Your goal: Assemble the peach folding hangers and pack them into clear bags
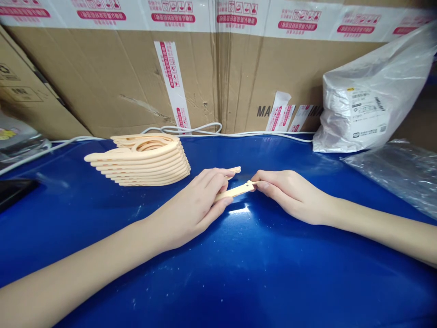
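My left hand (200,200) is closed around a slim peach-coloured plastic piece (235,190) just above the glossy blue table (239,273). My right hand (287,193) pinches the other end of the same piece, where a small hole shows. A second peach tip (235,170) sticks out past my left fingers. To the left, behind my left hand, lies a neat stack of several matching peach plastic pieces (143,159).
Large cardboard boxes (211,77) with printed tape wall off the back. A white cable (205,132) runs along their base. A clear plastic bag with a labelled pack (368,105) sits at the back right, more crinkled plastic (403,173) beside it. A dark object (13,191) lies far left.
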`<state>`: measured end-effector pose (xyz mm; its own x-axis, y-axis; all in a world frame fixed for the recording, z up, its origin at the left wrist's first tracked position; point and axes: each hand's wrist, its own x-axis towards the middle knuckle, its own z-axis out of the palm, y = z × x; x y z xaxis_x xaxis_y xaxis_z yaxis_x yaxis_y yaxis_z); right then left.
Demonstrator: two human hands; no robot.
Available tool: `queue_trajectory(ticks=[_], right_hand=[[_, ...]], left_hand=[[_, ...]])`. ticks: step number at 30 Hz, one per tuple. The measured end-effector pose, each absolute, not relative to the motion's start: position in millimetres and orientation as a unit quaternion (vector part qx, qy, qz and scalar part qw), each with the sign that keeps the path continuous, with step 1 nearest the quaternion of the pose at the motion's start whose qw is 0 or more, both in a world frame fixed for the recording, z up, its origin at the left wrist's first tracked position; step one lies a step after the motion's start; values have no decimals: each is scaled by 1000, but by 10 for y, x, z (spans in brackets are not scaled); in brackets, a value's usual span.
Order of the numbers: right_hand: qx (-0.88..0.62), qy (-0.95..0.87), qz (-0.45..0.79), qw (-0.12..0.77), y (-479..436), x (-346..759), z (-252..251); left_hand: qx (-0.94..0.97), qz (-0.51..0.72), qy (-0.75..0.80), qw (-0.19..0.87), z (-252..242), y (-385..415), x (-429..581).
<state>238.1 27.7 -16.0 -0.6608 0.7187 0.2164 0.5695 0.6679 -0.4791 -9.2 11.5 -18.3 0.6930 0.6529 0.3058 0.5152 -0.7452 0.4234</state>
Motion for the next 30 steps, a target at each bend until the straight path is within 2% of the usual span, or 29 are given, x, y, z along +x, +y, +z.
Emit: queue_trajectory(ticks=[5,11,20,30], right_hand=[[-362,-897,166,192,251,2363,-159],[-371,-894,167,190,243,2342,-156],[-353,-915,99,167,245,2338,-166],[-269,-942,-104,173,291,2350,-216]], left_hand=[[902,233,331,148,-211,115,-95],[923,202,319,81,-226,116,-88],[924,201,313,83,-227,119,-91],[928,215,295,78,-266,130,-97]])
